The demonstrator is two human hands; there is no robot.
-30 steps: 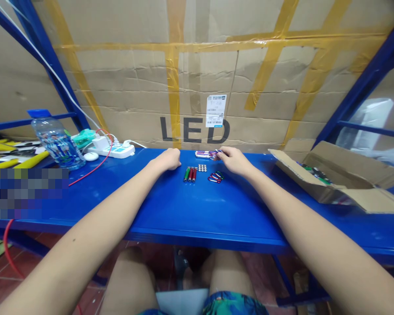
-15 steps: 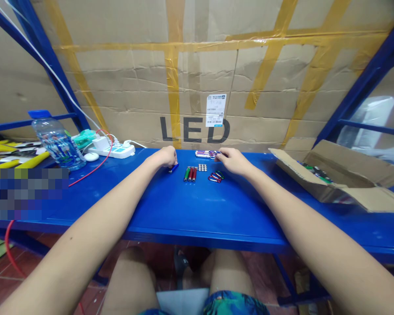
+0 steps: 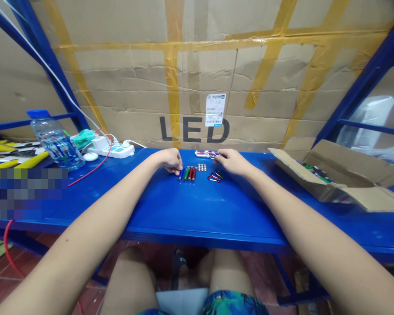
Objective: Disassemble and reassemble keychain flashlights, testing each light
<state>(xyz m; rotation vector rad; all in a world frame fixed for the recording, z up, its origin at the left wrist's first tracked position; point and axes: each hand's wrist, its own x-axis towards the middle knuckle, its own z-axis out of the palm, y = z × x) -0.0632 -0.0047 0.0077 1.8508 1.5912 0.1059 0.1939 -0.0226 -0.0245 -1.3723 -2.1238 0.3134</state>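
Observation:
My left hand (image 3: 173,161) pinches the upper end of a small blue metal tube (image 3: 181,175), which lies on the blue table. Right beside that tube, a green tube (image 3: 186,174) and two red tubes (image 3: 191,174) lie parallel in a row. Small silver button-like pieces (image 3: 202,167) form a tight block to their right. My right hand (image 3: 230,161) has its fingers closed at the right end of several shiny purple-and-silver rods (image 3: 205,154); what is between its fingertips is hidden. Just below it lie red and green carabiners (image 3: 216,176).
An opened cardboard box (image 3: 335,192) with small items inside stands at the right. To the left are a water bottle (image 3: 57,144), a white power strip (image 3: 116,151) and a red cable (image 3: 95,170). A large carton (image 3: 134,96) marked LED rises behind the table.
My left hand has moved slightly right and toward me, bringing the blue tube from a slant apart from the row to a place alongside the green tube. My right hand stays nearly still.

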